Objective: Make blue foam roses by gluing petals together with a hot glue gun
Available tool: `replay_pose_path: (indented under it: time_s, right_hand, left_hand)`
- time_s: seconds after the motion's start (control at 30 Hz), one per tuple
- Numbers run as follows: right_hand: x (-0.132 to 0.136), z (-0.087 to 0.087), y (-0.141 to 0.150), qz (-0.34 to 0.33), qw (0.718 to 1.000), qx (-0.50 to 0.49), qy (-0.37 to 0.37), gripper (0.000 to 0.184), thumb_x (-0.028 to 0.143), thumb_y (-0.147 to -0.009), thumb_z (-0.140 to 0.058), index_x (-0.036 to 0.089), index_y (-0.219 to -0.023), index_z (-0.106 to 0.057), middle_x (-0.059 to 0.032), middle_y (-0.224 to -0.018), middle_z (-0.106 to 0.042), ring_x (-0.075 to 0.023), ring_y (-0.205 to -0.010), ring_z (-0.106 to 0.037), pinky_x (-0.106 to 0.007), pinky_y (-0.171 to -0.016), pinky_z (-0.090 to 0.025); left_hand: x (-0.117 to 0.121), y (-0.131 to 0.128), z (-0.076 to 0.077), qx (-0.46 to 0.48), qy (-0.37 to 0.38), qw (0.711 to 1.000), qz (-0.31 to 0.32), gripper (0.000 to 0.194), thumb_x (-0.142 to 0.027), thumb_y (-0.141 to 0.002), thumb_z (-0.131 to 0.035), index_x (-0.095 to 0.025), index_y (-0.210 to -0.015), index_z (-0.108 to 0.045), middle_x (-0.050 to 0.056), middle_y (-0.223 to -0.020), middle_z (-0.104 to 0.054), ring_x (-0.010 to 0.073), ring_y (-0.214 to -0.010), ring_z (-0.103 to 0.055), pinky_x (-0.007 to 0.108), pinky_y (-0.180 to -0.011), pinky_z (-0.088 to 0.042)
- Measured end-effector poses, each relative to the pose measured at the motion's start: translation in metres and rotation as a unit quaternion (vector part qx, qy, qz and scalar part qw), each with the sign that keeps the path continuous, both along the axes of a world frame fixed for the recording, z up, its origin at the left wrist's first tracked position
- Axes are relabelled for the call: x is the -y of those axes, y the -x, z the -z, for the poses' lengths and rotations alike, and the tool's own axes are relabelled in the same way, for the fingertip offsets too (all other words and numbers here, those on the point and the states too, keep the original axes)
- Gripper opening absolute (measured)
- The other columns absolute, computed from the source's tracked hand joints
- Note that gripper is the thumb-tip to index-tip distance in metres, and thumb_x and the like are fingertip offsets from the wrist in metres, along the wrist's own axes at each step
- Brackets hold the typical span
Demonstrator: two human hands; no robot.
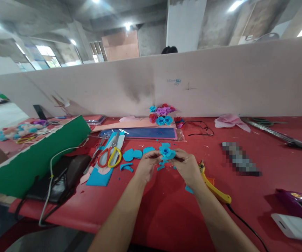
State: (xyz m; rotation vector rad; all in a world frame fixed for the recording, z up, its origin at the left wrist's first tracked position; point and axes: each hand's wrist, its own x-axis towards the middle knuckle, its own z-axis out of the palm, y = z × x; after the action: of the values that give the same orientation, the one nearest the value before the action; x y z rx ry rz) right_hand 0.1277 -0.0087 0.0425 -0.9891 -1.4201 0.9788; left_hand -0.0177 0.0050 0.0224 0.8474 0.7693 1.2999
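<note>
My fingertips point(158, 156) pinch the blue foam flower point(166, 151) from both sides, just above the red table point(166, 213) at the middle of the frame. My left hand point(147, 165) grips its left edge with thumb and forefinger closed narrow on the petals; my right hand point(186, 165) cups the right side, fingers curled in on it. The flower looks part built, its petals wound about a centre, so I judge I am at the shaping and pressing stage. The next move, as I see it, calls for a steady hold with one hand while the other frees itself to fetch a petal or the glue, without letting the wrap loosen.

Just left of my left hand lie loose blue petals point(132, 154) and small blue scraps. Further left, scissors point(110, 156) with red and yellow handles rest on a blue sheet point(98, 176). Just beside my right wrist lies a yellow glue gun point(214, 187), its black cord trailing to the lower right. Above my hands, a dark blue sheet point(140, 133) lies flat, and behind it a cluster of finished flowers point(161, 114) sits against the pale partition point(219, 87). At the left of the frame stands a green board point(35, 157).
</note>
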Motion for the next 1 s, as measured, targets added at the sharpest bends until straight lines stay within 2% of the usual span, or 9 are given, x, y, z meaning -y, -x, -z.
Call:
replay_pose_path:
  time_s: [0.4, 0.6, 0.77, 1.0]
  right_hand:
    - [-0.002, 0.001, -0.005, -0.015, 1.0, -0.021, 0.005, 0.016, 0.027, -0.07, -0.068, 0.027, -0.083, -0.076, -0.003, -0.088, -0.07, -0.0213, -0.081, -0.062, -0.036, -0.077, -0.05]
    - [-0.003, 0.001, -0.002, -0.041, 0.998, -0.034, 0.022, 0.015, 0.029, -0.067, -0.072, 0.025, -0.081, -0.075, -0.0026, -0.081, -0.069, -0.0204, -0.076, -0.061, -0.037, -0.077, -0.05]
    - [0.001, -0.004, 0.001, -0.022, 0.999, -0.027, 0.011, 0.015, 0.032, -0.064, -0.075, 0.022, -0.075, -0.073, -0.0026, -0.078, -0.067, -0.0203, -0.077, -0.06, -0.035, -0.076, -0.05]
    - [0.005, -0.009, 0.005, -0.006, 1.0, -0.027, -0.006, 0.011, 0.032, -0.069, -0.07, 0.021, -0.071, -0.068, -0.0012, -0.073, -0.061, -0.0171, -0.069, -0.056, -0.031, -0.065, -0.051]
  left_hand:
    - [0.0, 0.002, 0.001, -0.022, -0.004, 1.0, -0.008, 0.015, -0.016, -0.053, -0.079, -0.014, -0.065, -0.071, 0.003, -0.067, -0.065, 0.0129, -0.068, -0.056, 0.027, -0.072, -0.042]
    - [0.001, 0.0, 0.001, -0.021, -0.008, 1.0, 0.006, 0.013, -0.016, -0.055, -0.079, -0.014, -0.064, -0.07, 0.002, -0.063, -0.063, 0.0121, -0.064, -0.055, 0.028, -0.071, -0.042]
    - [0.003, -0.002, -0.002, -0.023, -0.006, 1.0, -0.001, 0.014, -0.016, -0.054, -0.08, -0.014, -0.062, -0.069, 0.002, -0.063, -0.062, 0.0116, -0.062, -0.055, 0.026, -0.066, -0.042]
    - [0.006, -0.007, -0.001, -0.008, -0.011, 1.0, -0.013, 0.013, -0.018, -0.055, -0.08, -0.015, -0.063, -0.07, 0.001, -0.062, -0.062, 0.0107, -0.061, -0.055, 0.024, -0.064, -0.043]
